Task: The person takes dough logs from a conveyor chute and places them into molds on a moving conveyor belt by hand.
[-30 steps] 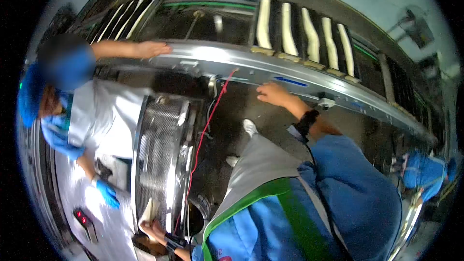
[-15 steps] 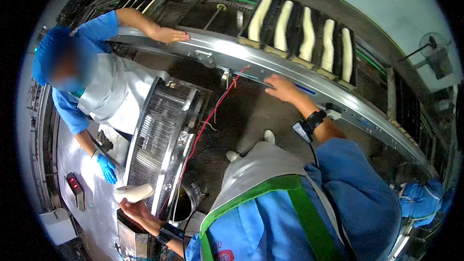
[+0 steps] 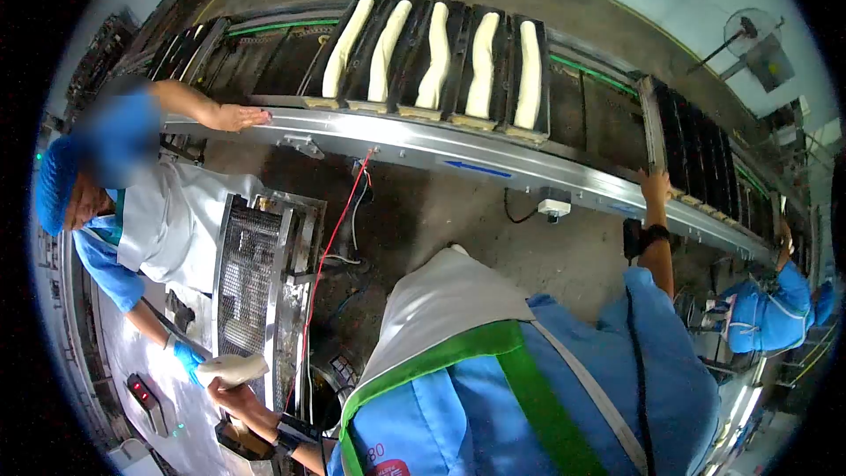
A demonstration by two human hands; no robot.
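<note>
In my left hand (image 3: 233,398), at the lower left, is a pale dough piece (image 3: 231,370), held beside a blue-gloved hand of a co-worker (image 3: 187,360). That glove is partly behind the dough. My right hand (image 3: 655,187) reaches over the metal rail (image 3: 397,132) at the right, its fingers on the near corner of a black tray set (image 3: 687,145) with no dough visible in it. Left of it on the conveyor lies another black tray set (image 3: 458,79), holding several long dough strips (image 3: 439,57).
A co-worker (image 3: 167,211) stands at the left, one bare hand on the rail. Near them are a mesh-topped metal unit (image 3: 251,278), a steel table (image 3: 123,344) and a red-digit display (image 3: 145,401). A red cord (image 3: 330,247) hangs from the rail. Another person (image 3: 771,313) is at far right.
My right hand has moved right along the rail to the second tray set. The dough-filled trays appear further left in view. My left hand's dough is now beside the co-worker's glove.
</note>
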